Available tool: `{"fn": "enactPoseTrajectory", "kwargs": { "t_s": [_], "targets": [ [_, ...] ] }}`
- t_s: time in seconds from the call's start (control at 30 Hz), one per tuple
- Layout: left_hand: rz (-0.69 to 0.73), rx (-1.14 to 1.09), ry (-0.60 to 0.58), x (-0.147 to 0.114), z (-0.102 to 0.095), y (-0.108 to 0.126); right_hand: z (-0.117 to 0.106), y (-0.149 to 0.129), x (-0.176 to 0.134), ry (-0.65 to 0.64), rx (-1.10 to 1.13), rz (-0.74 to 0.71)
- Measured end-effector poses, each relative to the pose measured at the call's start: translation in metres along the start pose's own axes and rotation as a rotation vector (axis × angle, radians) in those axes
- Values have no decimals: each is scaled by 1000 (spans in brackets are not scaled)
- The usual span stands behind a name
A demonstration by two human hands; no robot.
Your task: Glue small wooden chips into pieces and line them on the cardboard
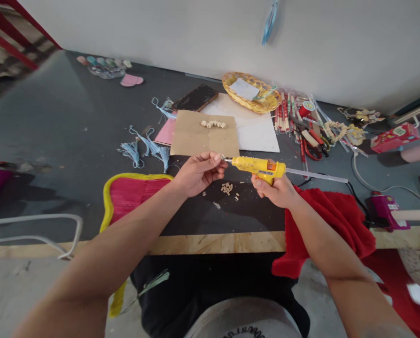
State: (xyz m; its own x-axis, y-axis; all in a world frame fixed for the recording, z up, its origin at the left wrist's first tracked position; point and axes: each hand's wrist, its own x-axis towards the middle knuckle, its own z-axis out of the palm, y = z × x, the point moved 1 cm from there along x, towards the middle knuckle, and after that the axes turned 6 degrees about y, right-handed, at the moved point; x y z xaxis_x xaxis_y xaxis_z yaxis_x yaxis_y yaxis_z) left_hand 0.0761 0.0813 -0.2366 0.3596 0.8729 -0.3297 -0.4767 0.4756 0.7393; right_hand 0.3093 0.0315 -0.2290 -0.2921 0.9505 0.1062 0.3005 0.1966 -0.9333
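My right hand [276,190] is wrapped round the handle of a yellow hot glue gun [254,165], and a clear glue stick [315,175] sticks out of its back end. The gun's metal nozzle points left, at the fingertips of my left hand [201,172]. Those fingertips pinch a small pale piece [222,157], mostly hidden, right by the nozzle. Below, between both hands, lies a little heap of short beige pieces [227,188]. Beyond them, a row of cream-coloured clusters [213,124] rests on a brown paper sheet [196,138].
Blue tassels [150,145] lie left of the paper. Behind it are a phone [196,97] and a wicker basket [252,105]. Scissors [312,149] and red-and-cream sticks are at the right. A red cloth [330,220] hangs over the table's front edge, under my right forearm.
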Motion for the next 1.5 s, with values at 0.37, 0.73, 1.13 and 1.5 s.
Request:
{"fn": "enactPoseTrajectory", "kwargs": {
  "t_s": [0.37, 0.73, 1.13, 1.5],
  "targets": [
    [9, 4, 26, 0, 1, 0, -1, 1, -1, -22, 172, 104],
    [28, 5, 25, -2, 4, 1, -24, 16, 25, 363, 524, 206],
    [28, 26, -22, -1, 3, 1, -50, 41, 27, 569, 92, 274],
    [21, 59, -37, -1, 2, 0, -15, -14, 3, 116, -585, -14]
  ]
}}
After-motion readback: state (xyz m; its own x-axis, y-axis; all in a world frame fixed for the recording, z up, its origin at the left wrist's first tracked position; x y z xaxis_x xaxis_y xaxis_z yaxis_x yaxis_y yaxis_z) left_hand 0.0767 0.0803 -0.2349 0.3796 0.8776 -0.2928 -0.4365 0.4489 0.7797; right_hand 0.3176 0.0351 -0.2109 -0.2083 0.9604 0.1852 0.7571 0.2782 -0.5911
